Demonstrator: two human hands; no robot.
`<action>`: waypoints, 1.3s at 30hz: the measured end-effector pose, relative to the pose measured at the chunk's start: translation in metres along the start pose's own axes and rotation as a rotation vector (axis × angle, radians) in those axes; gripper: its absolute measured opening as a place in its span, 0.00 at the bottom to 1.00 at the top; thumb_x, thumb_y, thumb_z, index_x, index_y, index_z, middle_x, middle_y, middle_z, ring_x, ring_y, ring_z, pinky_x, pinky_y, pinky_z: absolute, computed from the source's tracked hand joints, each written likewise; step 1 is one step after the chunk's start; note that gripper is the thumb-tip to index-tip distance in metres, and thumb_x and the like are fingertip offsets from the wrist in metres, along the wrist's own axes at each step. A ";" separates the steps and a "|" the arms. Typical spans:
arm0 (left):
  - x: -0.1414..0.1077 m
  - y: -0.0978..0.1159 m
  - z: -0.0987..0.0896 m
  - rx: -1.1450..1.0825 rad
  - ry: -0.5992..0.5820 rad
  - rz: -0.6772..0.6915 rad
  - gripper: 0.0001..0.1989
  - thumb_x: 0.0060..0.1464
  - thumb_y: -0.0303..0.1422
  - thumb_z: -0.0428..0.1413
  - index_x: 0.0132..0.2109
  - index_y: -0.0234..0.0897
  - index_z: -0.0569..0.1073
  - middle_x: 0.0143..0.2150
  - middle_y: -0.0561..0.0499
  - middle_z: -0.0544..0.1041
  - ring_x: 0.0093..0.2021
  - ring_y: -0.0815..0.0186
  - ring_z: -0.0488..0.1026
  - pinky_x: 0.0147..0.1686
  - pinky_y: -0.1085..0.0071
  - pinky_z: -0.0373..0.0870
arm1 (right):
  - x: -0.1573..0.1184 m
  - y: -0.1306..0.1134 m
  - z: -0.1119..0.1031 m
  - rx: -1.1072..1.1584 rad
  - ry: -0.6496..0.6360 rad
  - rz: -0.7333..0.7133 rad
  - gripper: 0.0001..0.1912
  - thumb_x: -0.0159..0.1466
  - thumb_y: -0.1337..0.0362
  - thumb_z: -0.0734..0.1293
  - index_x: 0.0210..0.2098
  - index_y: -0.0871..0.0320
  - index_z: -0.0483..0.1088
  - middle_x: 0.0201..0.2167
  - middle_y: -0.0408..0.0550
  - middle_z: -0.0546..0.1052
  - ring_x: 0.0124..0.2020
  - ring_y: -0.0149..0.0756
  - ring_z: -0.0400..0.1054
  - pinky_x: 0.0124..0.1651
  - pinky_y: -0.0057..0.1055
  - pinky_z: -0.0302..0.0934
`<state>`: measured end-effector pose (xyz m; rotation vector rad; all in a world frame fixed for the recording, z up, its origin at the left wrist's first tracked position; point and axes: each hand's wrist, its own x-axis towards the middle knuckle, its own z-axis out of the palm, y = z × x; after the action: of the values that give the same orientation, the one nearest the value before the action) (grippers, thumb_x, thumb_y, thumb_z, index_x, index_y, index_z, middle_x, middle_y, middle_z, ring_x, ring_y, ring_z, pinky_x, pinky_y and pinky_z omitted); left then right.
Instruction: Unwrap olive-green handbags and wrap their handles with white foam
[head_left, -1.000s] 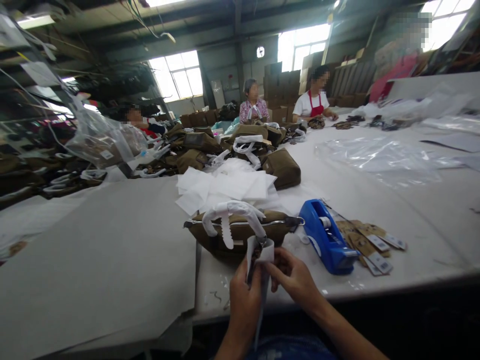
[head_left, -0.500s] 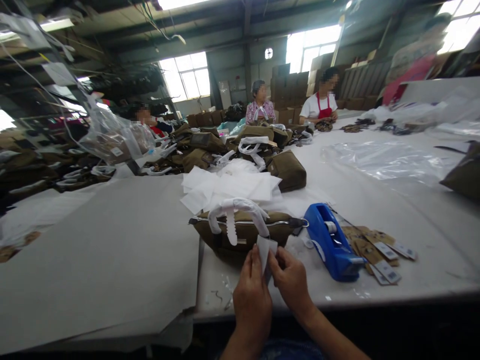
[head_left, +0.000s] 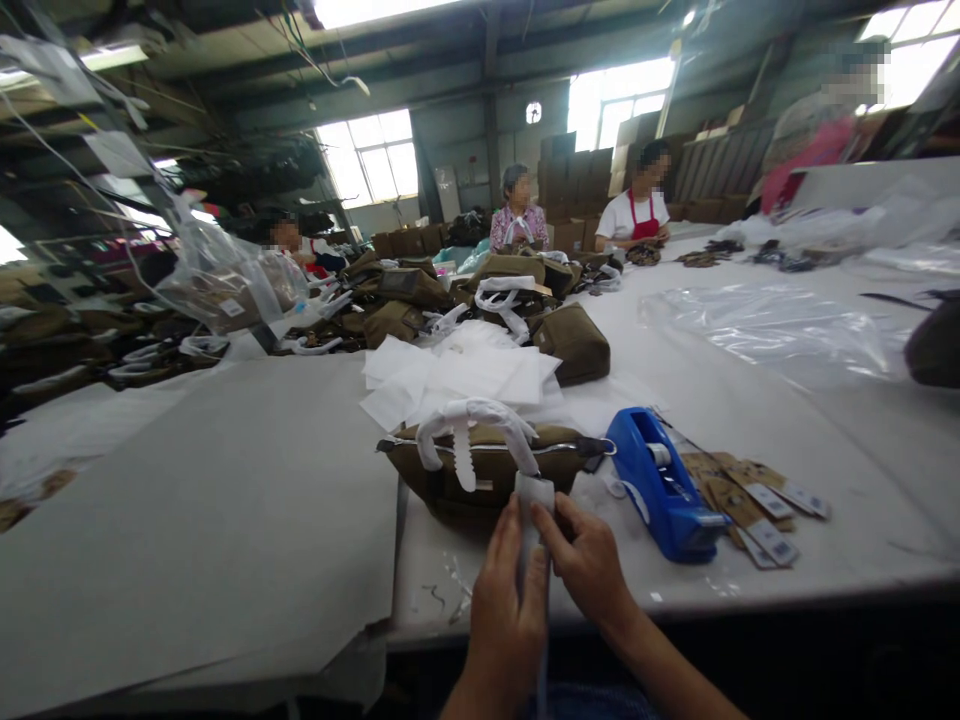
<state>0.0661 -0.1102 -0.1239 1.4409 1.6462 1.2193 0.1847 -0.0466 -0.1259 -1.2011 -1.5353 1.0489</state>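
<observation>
An olive bag stands at the table's front, its two handles wrapped in white. In front of its right part, a small white foam sheet is folded around a narrow strap that hangs down between my hands. My left hand grips the sheet and strap from the left, thumb pressed on the front. My right hand pinches the sheet's right edge. Just right of the bag sits a blue tape dispenser.
Behind the bag lie loose white foam sheets and a heap of olive bags. Brown tags are right of the dispenser, with clear plastic farther back. Grey paper covers the left. Several people are across the table.
The foam sheet, which stood folded and partly open, now lies flatter around the strap. My left thumb has come onto its front. At the far right, the dark bag has shifted right.
</observation>
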 end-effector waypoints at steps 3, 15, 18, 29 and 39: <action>0.010 0.009 -0.017 -0.357 -0.035 -0.241 0.29 0.63 0.47 0.56 0.65 0.37 0.71 0.64 0.39 0.73 0.63 0.48 0.70 0.62 0.55 0.68 | 0.003 0.002 -0.003 0.209 -0.097 0.126 0.23 0.66 0.43 0.65 0.31 0.57 0.71 0.18 0.39 0.66 0.17 0.30 0.59 0.20 0.27 0.53; 0.025 -0.006 -0.001 -0.532 -0.110 -0.421 0.26 0.51 0.47 0.66 0.52 0.35 0.78 0.52 0.41 0.81 0.53 0.51 0.77 0.51 0.64 0.73 | 0.007 -0.003 -0.036 0.008 -0.120 -0.027 0.16 0.69 0.52 0.65 0.33 0.56 0.76 0.24 0.42 0.75 0.24 0.33 0.68 0.32 0.29 0.62; 0.028 -0.008 -0.003 -0.477 -0.110 -0.419 0.27 0.50 0.48 0.67 0.51 0.34 0.78 0.51 0.40 0.81 0.52 0.49 0.77 0.51 0.61 0.72 | 0.012 0.008 -0.088 -0.258 0.188 -0.053 0.16 0.69 0.52 0.63 0.45 0.54 0.77 0.38 0.50 0.81 0.39 0.42 0.75 0.48 0.37 0.66; 0.032 -0.008 0.002 -0.501 -0.036 -0.421 0.27 0.46 0.47 0.69 0.49 0.35 0.78 0.49 0.41 0.82 0.53 0.47 0.77 0.57 0.56 0.67 | 0.022 0.075 -0.171 -0.109 0.413 0.304 0.21 0.54 0.43 0.71 0.31 0.54 0.83 0.57 0.56 0.77 0.60 0.56 0.69 0.62 0.50 0.61; 0.034 -0.016 0.001 -0.512 -0.074 -0.448 0.30 0.47 0.47 0.69 0.53 0.35 0.76 0.52 0.41 0.81 0.56 0.47 0.75 0.58 0.56 0.67 | -0.006 0.038 -0.165 0.224 0.627 0.237 0.19 0.52 0.46 0.77 0.34 0.55 0.81 0.60 0.50 0.74 0.63 0.49 0.65 0.65 0.41 0.58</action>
<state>0.0538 -0.0769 -0.1350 0.7449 1.3703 1.1886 0.3530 -0.0314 -0.1239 -1.4016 -0.7876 0.8497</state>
